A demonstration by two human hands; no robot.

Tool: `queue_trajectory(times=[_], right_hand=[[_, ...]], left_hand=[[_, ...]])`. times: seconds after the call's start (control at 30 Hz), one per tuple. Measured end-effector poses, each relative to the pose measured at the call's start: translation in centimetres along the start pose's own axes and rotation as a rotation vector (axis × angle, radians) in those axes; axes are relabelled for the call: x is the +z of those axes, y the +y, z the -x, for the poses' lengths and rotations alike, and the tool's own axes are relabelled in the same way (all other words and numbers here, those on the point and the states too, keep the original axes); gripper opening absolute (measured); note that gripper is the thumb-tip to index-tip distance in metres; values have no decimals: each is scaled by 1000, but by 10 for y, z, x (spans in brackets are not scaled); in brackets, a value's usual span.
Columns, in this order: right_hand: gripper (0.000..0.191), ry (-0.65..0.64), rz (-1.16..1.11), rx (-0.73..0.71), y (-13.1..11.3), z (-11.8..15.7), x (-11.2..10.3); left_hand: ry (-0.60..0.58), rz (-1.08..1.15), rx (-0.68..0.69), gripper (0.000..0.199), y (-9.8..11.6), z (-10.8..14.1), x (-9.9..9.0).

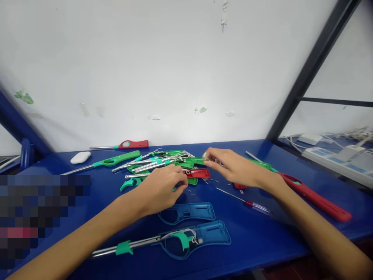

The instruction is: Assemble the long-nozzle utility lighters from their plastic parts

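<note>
My right hand (237, 166) is closed, its thumb and fingertips pinching a small pale yellowish part (204, 156) over the back of the table. My left hand (164, 186) is curled with thumb and forefinger drawn together; anything inside it is too small or hidden to name. It hovers beside a pile of opened long-neck gas lighters with green and red shells (199, 173). Nearer to me lie an empty blue shell half (201, 211) and an opened blue lighter (215, 233) with its metal tube, white wires and teal trigger exposed.
A screwdriver (258, 207) with a clear handle lies at right, near loose screws (191, 193). Whole lighters surround the pile: red (317, 197), green (125, 157) and red (136, 144). A white case (81, 157) sits at left, a power strip (338, 161) at far right.
</note>
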State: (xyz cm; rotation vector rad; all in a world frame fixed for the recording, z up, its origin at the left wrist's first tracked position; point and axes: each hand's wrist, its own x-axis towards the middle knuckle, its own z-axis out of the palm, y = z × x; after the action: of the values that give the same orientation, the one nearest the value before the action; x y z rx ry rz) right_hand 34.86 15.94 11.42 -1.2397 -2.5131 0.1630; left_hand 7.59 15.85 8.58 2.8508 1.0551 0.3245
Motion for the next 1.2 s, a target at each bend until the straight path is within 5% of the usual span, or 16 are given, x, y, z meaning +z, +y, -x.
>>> queue_trajectory(times=[0.37, 0.63, 0.9, 1.2], right_hand=[[34, -177, -1, 82, 13, 11, -8], [25, -286, -252, 231, 20, 40, -36], [19, -184, -299, 327, 42, 95, -12], [29, -119, -399, 321, 51, 95, 0]], left_hand=[[-73, -136, -22, 38, -2, -13, 9], [101, -107, 112, 21, -8, -4, 8], [237, -98, 175, 36, -13, -2, 10], [260, -98, 204, 34, -13, -4, 14]])
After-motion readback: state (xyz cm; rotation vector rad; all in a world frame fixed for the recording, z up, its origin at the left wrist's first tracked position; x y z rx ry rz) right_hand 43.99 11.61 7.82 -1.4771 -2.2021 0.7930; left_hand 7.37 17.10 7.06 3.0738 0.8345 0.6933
